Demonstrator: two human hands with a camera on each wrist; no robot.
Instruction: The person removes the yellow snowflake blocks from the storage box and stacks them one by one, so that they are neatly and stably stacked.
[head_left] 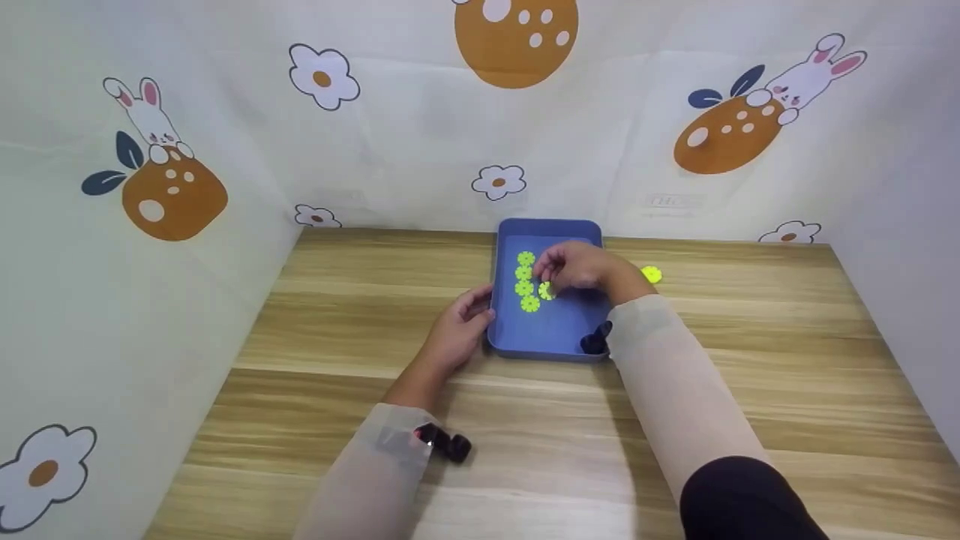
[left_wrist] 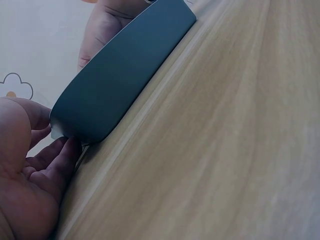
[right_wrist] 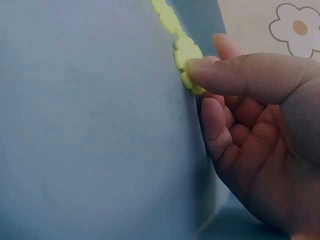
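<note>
A blue tray (head_left: pixel 551 341) lies on the table. My left hand (head_left: pixel 457 334) holds its left wall, fingers bent against the side. In the left wrist view, these fingertips (left_wrist: pixel 72 147) touch the tray's outer wall (left_wrist: pixel 110 80) low at its corner. Inside the tray, several yellow-green plastic snowflake discs (head_left: pixel 524 273) form a column on the left. My right hand (head_left: pixel 576 264) is over the tray and pinches another snowflake disc (head_left: pixel 547 290) just right of the column. In the right wrist view, the thumb lies on this disc (right_wrist: pixel 187 55); the finger behind it is partly hidden.
One more yellow disc (head_left: pixel 651 274) lies on the wooden table (head_left: pixel 750 337), to the right of the tray, near my right forearm. A printed cloth wall (head_left: pixel 405 150) rises right behind the tray. My right wrist's black camera (head_left: pixel 596 340) overhangs the tray's near right corner.
</note>
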